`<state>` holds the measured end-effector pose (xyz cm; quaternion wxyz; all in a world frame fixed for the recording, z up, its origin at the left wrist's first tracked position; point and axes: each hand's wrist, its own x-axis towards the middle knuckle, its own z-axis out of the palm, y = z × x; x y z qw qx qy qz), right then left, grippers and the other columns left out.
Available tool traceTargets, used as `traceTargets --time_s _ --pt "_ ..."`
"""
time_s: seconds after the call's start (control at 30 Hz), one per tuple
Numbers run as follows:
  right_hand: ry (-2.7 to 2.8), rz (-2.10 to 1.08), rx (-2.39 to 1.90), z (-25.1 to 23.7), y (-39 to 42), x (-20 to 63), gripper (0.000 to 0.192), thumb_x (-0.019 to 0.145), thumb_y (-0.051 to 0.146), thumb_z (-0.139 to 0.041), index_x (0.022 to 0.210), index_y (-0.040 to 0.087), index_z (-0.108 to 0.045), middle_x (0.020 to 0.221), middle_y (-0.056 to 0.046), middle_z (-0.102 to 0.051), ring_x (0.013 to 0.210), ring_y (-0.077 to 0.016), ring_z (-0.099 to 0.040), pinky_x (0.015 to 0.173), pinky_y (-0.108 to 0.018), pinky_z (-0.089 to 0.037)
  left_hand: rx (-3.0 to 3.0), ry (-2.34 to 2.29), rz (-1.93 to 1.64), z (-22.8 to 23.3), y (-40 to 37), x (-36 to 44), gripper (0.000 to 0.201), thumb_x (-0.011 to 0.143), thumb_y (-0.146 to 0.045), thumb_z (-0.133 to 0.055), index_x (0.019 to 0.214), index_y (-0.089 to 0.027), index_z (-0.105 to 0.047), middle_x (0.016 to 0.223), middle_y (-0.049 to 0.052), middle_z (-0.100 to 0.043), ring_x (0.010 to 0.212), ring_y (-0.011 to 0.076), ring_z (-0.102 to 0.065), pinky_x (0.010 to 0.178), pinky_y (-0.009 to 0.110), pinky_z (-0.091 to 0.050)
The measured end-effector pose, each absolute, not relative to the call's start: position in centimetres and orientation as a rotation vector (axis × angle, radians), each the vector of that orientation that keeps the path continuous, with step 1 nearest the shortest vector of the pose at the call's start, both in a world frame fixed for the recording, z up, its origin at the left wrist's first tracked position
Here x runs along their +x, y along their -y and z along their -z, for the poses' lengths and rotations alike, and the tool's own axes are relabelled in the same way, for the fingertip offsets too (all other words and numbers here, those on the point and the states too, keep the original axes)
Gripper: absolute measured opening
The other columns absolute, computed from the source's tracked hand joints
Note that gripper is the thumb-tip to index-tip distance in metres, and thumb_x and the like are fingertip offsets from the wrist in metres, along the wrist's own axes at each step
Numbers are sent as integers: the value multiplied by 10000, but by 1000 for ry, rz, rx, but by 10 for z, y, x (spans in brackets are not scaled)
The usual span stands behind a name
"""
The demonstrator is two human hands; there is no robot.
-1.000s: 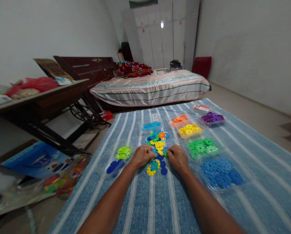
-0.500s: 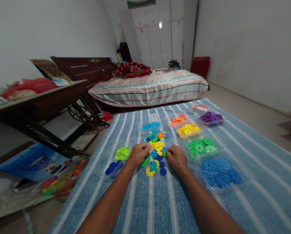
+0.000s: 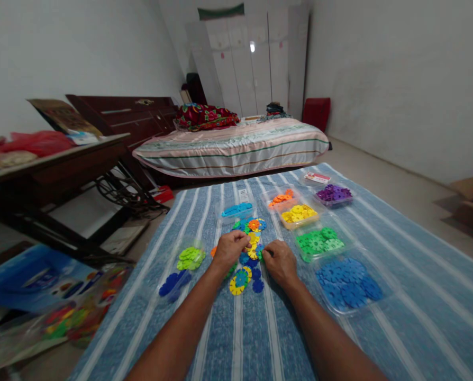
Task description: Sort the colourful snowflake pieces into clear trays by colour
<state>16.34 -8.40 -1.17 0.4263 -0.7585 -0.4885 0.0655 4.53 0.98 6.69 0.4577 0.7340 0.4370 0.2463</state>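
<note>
Since the earlier frames both hands have stayed on the pile while the head has turned a little, so the whole striped blue cloth (image 3: 379,338) now sits further left in view. The left hand (image 3: 229,250) has curled tighter over the far left side of the loose pile of snowflake discs (image 3: 249,248), fingers bent down onto pieces; whether it actually pinches one I cannot tell. The right hand (image 3: 279,261) rests knuckles up at the pile's right side, thumb and forefinger drawn together at a disc, grip likewise unclear.

The pile lies mid-cloth, toward its far edge, mixed yellow, blue, green and orange. To its right, clear trays run toward the far right corner: blue discs (image 3: 349,280), green discs (image 3: 319,241), yellow discs (image 3: 298,214), orange discs (image 3: 280,198) and purple discs (image 3: 332,193). A light blue tray (image 3: 236,210) sits beyond the pile; lime discs (image 3: 190,256) and dark blue discs (image 3: 172,282) lie near the left edge.

The discs look like light, thin, stiff plastic with notched rims, likely to slide on cloth; a pinch across the rim should lift one cleanly
</note>
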Motion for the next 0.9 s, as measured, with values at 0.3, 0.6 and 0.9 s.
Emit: traceTargets --time_s 0.3,0.6,0.9 --pt "1237 -180 -1908 12 84 165 145 847 171 -588 759 184 -702 817 -22 -657 853 -169 -551 749 -249 -348 1614 -892 -612 -111 -8 137 122 742 -203 -593 822 -129 -646 754 40 -711 592 85 -602 519 167 -420" --pt "1242 -177 -1912 14 84 166 151 851 186 -584 773 192 -713 828 -27 -656 862 -174 -549 748 -257 -343 2279 -1056 -339 -75 -28 83 120 740 -172 -548 702 -149 -660 654 5 -664 619 123 -595 589 208 -435" --pt "1236 -166 -1908 15 85 166 166 848 183 -577 742 198 -704 820 -26 -650 863 -172 -546 750 -255 -346 2584 -1232 -41 -63 -8 53 124 651 -283 -726 716 -209 -651 738 30 -668 813 234 -635 648 264 -382"
